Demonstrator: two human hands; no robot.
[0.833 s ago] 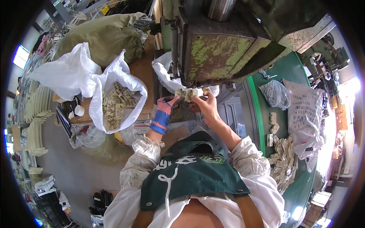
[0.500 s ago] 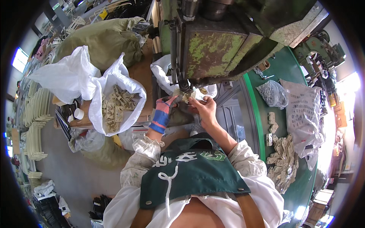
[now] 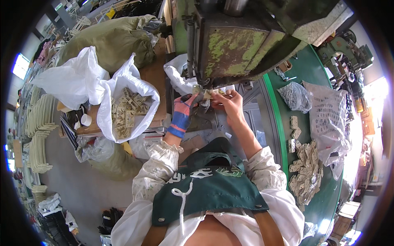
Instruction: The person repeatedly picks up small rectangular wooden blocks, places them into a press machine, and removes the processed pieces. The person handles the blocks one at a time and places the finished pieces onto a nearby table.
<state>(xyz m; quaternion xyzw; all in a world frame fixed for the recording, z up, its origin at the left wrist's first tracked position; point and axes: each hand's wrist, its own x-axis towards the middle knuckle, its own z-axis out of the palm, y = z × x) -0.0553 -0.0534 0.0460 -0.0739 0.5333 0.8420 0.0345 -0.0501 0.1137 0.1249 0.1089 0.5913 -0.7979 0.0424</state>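
Observation:
My left hand (image 3: 183,111), in a pink and blue work glove, is at the foot of a worn green press (image 3: 236,51). Its fingers are closed at one side of a small cream-coloured piece (image 3: 207,94) under the press head. From the other side my bare right hand (image 3: 231,105) pinches this piece between thumb and fingertips. Both hands are close together, and the fingertips partly hide the piece and the tooling around it. Behind them, a white sack (image 3: 180,80) lies open beneath the press.
To the left, an open white sack (image 3: 152,107) contains many cream plates, beside a stuffed olive sack (image 3: 108,43). On the green table (image 3: 281,123) at right lie a heap of cream plates (image 3: 305,168), a clear bag of small metal parts (image 3: 294,98) and a grey-white sack (image 3: 328,110).
My right hand has shifted slightly to the right, its fingers still at the cream piece. My left hand has moved a little to the right and up. The view has tilted slightly.

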